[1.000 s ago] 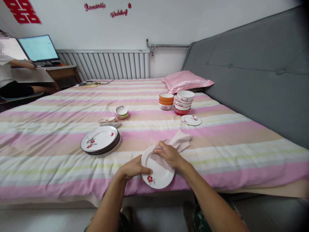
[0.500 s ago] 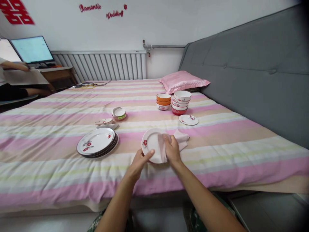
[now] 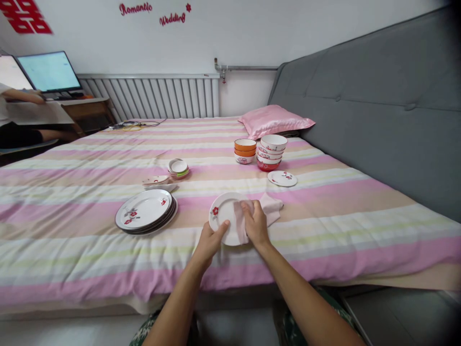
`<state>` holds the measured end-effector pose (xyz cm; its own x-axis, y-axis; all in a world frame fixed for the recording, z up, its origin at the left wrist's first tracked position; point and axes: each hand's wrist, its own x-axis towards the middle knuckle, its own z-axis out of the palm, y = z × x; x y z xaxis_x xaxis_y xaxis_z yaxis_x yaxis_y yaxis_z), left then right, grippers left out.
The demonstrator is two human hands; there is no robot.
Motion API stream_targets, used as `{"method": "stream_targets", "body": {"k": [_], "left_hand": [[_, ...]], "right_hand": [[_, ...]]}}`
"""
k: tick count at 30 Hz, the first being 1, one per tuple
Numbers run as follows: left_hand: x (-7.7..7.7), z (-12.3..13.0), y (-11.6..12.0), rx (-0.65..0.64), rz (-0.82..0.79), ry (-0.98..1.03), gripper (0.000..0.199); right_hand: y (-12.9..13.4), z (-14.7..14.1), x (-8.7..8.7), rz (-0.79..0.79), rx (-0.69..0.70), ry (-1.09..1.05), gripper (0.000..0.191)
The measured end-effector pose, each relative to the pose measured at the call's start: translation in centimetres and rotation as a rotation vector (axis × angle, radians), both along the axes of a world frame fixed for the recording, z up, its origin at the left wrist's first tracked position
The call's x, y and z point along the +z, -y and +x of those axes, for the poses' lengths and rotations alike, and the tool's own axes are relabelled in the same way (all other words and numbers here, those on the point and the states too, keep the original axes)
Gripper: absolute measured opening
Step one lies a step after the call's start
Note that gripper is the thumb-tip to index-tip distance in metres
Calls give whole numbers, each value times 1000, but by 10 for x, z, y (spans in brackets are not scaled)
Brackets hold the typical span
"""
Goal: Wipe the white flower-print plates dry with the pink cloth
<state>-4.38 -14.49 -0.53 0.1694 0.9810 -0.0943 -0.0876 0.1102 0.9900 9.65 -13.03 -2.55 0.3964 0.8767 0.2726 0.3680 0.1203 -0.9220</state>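
On the left I see stacked plates [image 3: 146, 209], nested probably to save room. My left hand [image 3: 212, 239] is mostly closed on the left edge of a plate [image 3: 226, 211] near the bed's [image 3: 151, 254] near side, thumb on top, likely to steady it. My right hand [image 3: 256, 223] is curled round a cloth [image 3: 272, 206], pressing it over the plate's right part. Farther right stand bowls [image 3: 272, 153], stacked, I'd guess, for compactness; a flat plate [image 3: 283, 179] lies just nearer.

Red-flowered white plate [image 3: 225, 209], pale pink cloth [image 3: 272, 207], grey headboard [image 3: 374, 101], bedspread [image 3: 334, 216] — pink, white and beige stripes
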Motion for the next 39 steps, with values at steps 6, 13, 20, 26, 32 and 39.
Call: {"method": "stream_targets", "body": {"k": [6, 13, 20, 26, 32, 39], "left_hand": [[3, -13, 3, -127, -6, -60, 42], [5, -24, 8, -210, -78, -123, 44], [4, -30, 8, -289, -153, -130, 46], [2, -22, 9, -230, -146, -23, 43], [-2, -7, 3, 23, -208, 118, 38], [1, -4, -3, 249, -231, 246, 32]], "right_hand": [[3, 5, 0, 26, 121, 68, 26], [9, 8, 1, 5, 249, 162, 25], [14, 12, 4, 1, 364, 241, 24], [13, 8, 4, 26, 250, 290, 27], [5, 2, 2, 301, -57, 306, 42], [12, -1, 12, 355, 208, 338, 25]]}}
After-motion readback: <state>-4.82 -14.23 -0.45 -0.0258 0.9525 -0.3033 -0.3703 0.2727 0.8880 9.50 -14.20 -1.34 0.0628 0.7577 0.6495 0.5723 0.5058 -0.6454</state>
